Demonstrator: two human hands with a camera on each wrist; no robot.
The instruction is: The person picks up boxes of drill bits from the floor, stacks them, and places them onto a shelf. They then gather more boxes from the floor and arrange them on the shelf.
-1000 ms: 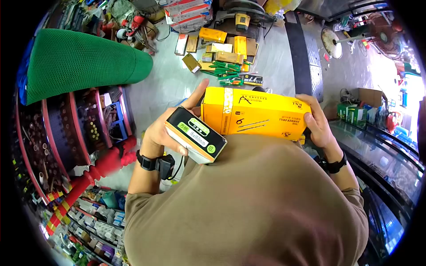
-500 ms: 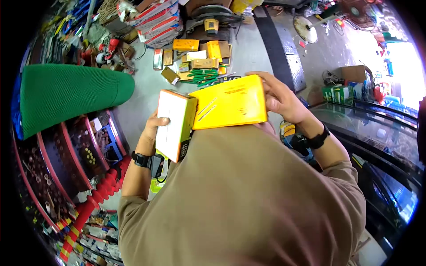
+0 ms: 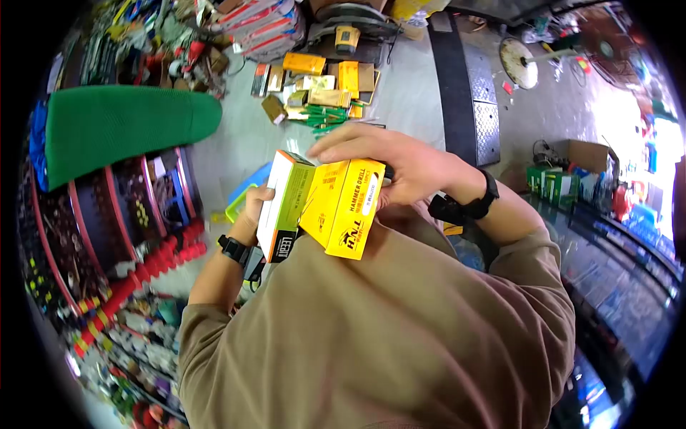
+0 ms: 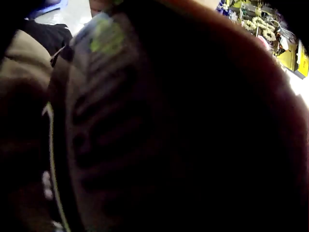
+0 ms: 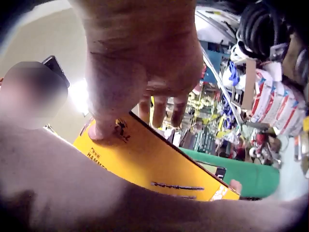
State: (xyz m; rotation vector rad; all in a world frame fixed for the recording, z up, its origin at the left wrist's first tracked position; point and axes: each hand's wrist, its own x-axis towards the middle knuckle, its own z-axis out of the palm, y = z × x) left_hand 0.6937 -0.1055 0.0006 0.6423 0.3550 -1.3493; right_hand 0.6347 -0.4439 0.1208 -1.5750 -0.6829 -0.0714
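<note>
In the head view, a yellow hammer drill box is held before the chest, its printed narrow end turned up to the camera. My right hand grips it from the right, fingers reaching over the far side. The right wrist view shows the thumb pressed on its yellow face. My left hand holds a white, green and black box, thumb over its white side. The two boxes stand side by side, edges close together. The left wrist view is mostly dark, with a lettered surface close to the lens.
Several small boxes and green sticks lie on the grey floor ahead, near a cut-off saw. A green mesh roll lies to the left above red-edged bins. A glass counter stands at the right.
The yellow box has swung from lying broadside to showing its narrow end, and my right hand has moved left with it. The left box has turned from its black label to its white and green sides.
</note>
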